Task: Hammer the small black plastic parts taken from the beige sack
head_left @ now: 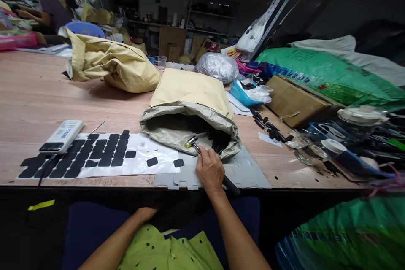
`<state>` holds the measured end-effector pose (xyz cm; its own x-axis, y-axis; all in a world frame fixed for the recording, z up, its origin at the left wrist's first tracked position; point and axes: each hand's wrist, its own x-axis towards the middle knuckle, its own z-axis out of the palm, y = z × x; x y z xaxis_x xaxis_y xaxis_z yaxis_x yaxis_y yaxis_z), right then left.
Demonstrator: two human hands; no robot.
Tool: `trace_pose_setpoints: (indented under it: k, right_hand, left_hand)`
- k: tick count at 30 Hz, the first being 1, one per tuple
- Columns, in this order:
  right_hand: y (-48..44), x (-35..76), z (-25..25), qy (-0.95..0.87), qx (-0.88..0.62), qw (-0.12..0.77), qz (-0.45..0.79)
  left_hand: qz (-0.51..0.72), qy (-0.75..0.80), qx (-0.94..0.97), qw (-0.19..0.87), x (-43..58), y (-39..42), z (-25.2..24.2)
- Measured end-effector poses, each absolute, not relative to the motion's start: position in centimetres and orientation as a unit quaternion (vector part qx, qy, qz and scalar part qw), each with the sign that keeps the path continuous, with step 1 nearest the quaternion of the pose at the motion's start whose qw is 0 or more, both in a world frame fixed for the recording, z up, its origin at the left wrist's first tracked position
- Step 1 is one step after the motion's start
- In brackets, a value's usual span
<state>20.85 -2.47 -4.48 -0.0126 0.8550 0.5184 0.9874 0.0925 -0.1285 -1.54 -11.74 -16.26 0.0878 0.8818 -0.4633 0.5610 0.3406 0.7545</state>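
We grip a hammer (191,141) in our right hand (209,168), fingers closed around its shaft, with the silver head and its yellow-green face at the near opening of a kraft-paper sack (193,88). The black grip slants back past our wrist toward the table's near edge. We see dark contents inside the sack, too shadowed to make out, and a grey mat (249,173) reaching out beneath it. Our left hand (147,213) hangs low over our lap, near of the table (31,93); its fingers are lost in shadow, so we cannot tell whether they are open or closed. On the left, a white sheet (166,156) carries rows of black pads (107,149), beside a white electronic device (63,135). Small black parts (268,126) lie scattered to the right, near a cardboard box (300,99).
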Motion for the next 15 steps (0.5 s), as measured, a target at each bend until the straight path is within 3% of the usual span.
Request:
trace_pose_setpoints:
  k: [4,9,12,15]
  right_hand:
    - [-2.5,20.8,-4.5,-0.697,-0.660,0.242,-0.139]
    - [-2.5,20.7,-4.4,-0.697,-0.660,0.245,-0.136]
    - [-2.5,20.7,-4.3,-0.698,-0.661,0.240,-0.136]
    - [-2.5,20.7,-4.2,-0.700,-0.661,0.236,-0.134]
  left_hand:
    - [0.142,0.699,0.550,0.434,-2.2,-10.7,-17.6]
    - [0.087,0.683,0.558,0.463,-1.2,-11.3,-16.3]
    - [-0.003,0.623,0.578,0.527,-0.1,-11.9,-12.6]
    - [-0.022,0.437,0.649,0.622,0.7,-11.2,-6.4]
